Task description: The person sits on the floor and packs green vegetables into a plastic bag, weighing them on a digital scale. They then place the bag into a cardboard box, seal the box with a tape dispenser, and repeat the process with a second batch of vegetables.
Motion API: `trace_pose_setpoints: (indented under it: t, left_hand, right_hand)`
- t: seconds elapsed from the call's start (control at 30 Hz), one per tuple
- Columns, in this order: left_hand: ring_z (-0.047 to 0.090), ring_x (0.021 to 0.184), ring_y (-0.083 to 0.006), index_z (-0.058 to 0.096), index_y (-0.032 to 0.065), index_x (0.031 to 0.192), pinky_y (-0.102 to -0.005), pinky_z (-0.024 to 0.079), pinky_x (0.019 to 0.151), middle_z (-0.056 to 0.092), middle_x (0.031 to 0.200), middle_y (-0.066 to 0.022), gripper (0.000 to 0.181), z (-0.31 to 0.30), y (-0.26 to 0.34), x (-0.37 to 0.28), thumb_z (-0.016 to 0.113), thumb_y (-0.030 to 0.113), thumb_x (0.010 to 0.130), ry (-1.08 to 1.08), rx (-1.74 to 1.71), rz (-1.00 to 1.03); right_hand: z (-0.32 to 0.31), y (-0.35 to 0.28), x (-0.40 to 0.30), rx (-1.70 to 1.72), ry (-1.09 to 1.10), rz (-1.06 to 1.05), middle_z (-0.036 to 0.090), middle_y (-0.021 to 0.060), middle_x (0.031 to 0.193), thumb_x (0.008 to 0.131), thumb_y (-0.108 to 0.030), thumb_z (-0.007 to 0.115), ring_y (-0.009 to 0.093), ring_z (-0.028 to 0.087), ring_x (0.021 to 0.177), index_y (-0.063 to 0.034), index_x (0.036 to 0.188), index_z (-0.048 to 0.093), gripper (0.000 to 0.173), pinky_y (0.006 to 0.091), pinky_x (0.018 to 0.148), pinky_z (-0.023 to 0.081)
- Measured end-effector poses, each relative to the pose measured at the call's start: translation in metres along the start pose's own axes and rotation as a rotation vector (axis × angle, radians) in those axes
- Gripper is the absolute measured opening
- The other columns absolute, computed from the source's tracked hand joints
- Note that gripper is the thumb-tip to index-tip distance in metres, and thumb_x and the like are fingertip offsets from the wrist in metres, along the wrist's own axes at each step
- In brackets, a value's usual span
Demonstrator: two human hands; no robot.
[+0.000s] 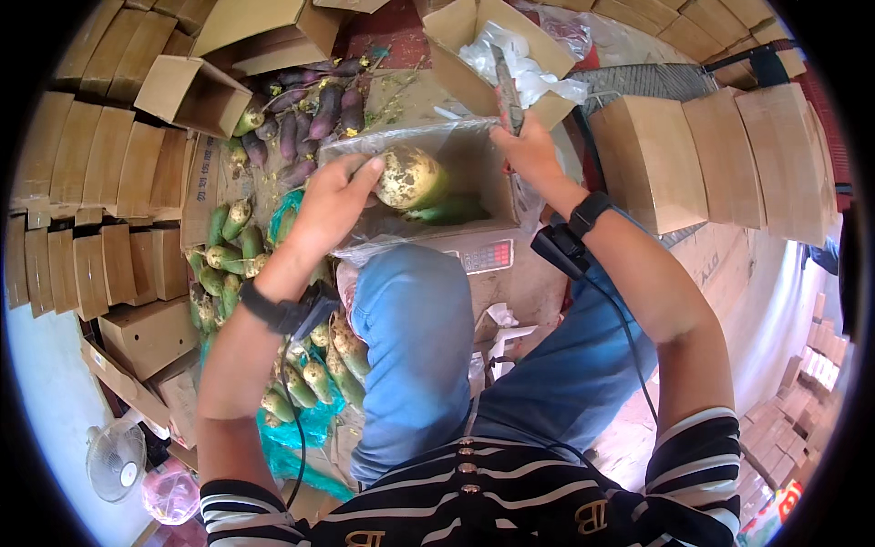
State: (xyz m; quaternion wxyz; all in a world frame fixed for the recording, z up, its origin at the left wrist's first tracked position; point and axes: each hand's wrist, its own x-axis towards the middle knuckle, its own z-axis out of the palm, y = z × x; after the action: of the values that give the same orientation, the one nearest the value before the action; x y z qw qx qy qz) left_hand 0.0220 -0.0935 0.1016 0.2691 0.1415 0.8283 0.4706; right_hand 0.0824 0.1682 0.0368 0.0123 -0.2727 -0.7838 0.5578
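My left hand [342, 198] grips one end of a large green radish [412, 179] with a pale, soil-stained skin, over an open cardboard box lined with clear plastic [509, 181]. Beneath it, another green radish [451, 210] lies inside the box. At the box's right rim my right hand [530, 152] is closed around a knife or similar bladed tool [507, 92] with red on its handle; the dirty blade points away from me. A scale's keypad [489, 256] shows on the near side of the box.
Purple radishes [328, 113] and green radishes [229, 263] lie in heaps at the left. An open carton of white plastic bags [526, 65] stands beyond the box. Stacked cartons [649, 164] flank both sides. A fan [117, 461] stands at lower left.
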Motion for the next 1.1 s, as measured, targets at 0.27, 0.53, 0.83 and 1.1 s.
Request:
trace_pose_setpoints:
  t: [0.27,0.53,0.83,1.1]
  left_hand:
    - [0.059,0.081,-0.0344,0.055,-0.0039,0.088,-0.0435,0.045,0.07,0.059,0.081,-0.0239,0.031,0.027,0.001,0.021,0.053,0.027,0.089,0.012,0.808,0.256]
    - [0.057,0.088,-0.0402,0.057,-0.0036,0.097,-0.0429,0.045,0.077,0.06,0.089,-0.0263,0.035,0.087,0.018,0.085,0.054,0.03,0.086,-0.255,0.635,0.283]
    - [0.058,0.09,-0.0388,0.061,0.001,0.102,-0.0451,0.045,0.08,0.061,0.092,-0.0215,0.026,0.084,-0.04,0.106,0.052,0.015,0.082,-0.737,1.016,0.192]
    - [0.056,0.08,-0.0396,0.054,0.001,0.085,-0.0461,0.043,0.069,0.059,0.082,-0.0202,0.018,0.002,0.011,0.027,0.056,0.019,0.084,-0.222,0.813,0.425]
  right_hand:
    - [-0.004,-0.007,-0.004,-0.022,0.027,-0.003,0.058,0.013,0.071,0.078,-0.027,0.06,0.02,0.06,0.052,0.0008,0.102,0.046,0.039,0.0333,0.049,0.049]
    - [-0.006,0.002,-0.002,0.003,-0.053,0.016,0.059,0.0121,0.068,0.077,-0.023,0.06,0.02,0.06,0.049,0.002,0.095,0.044,0.035,0.0328,0.046,0.049]
    - [-0.009,0.002,0.003,-0.097,-0.095,-0.03,0.06,0.0159,0.072,0.076,-0.027,0.063,0.025,0.061,0.052,0.0015,0.095,0.045,0.038,0.0361,0.052,0.049]
    - [-0.018,-0.012,0.005,-0.219,-0.036,-0.13,0.062,0.0206,0.077,0.077,-0.033,0.066,0.03,0.064,0.065,0.0024,0.095,0.051,0.043,0.0374,0.061,0.05]
